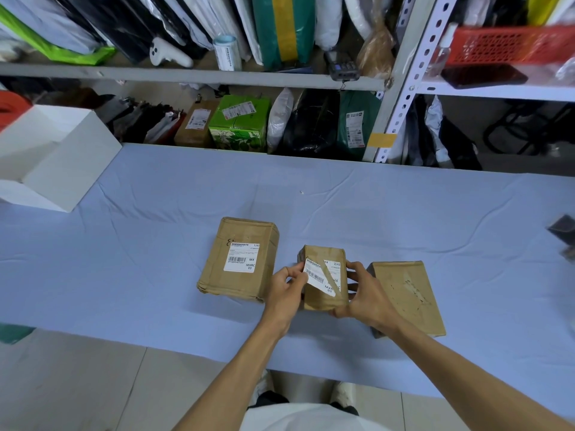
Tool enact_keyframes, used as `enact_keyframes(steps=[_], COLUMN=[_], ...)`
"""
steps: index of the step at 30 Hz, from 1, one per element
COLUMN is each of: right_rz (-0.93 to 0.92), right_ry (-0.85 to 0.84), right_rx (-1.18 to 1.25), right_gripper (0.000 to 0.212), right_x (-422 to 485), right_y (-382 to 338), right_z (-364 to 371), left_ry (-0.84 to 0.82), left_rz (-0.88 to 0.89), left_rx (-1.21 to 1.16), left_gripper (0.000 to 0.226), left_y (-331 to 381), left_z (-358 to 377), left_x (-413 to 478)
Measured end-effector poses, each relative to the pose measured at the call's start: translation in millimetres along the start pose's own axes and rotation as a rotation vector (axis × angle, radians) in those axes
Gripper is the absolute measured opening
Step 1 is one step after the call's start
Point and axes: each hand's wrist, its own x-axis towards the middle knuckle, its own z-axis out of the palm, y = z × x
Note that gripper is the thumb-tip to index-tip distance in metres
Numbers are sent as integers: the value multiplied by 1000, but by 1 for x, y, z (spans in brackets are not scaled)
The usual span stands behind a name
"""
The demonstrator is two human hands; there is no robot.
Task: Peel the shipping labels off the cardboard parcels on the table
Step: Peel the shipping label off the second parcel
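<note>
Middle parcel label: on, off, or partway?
Partway off. Left hand pinches the label by its lifted left part; the right strip lies stuck to the middle parcel, which the right hand holds.

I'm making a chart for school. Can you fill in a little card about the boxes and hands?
table: blue cloth, three cardboard boxes
left box: whole label stuck on
middle box: peeled label half off
right box: no label, torn marks on top
left hand: pinches the peeled label
right hand: holds the middle box
</note>
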Motion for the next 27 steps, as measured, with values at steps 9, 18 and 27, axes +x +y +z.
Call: enact_keyframes(steps=[9, 18, 27], right_rz=[10, 18, 25], right_ry=[7, -7, -20], right_rx=[8, -5, -7], right_gripper=[100, 100, 99], right_x=[-1, 1, 4], right_y=[1, 1, 2], right_z=[-2, -3, -3], left_ry=[-18, -55, -95], left_rz=[-11, 29, 74], left_rx=[-117, -276, -315], left_gripper=[14, 17, 20], left_y=[-2, -4, 0], left_z=[-1, -5, -8], left_x=[3, 9, 11])
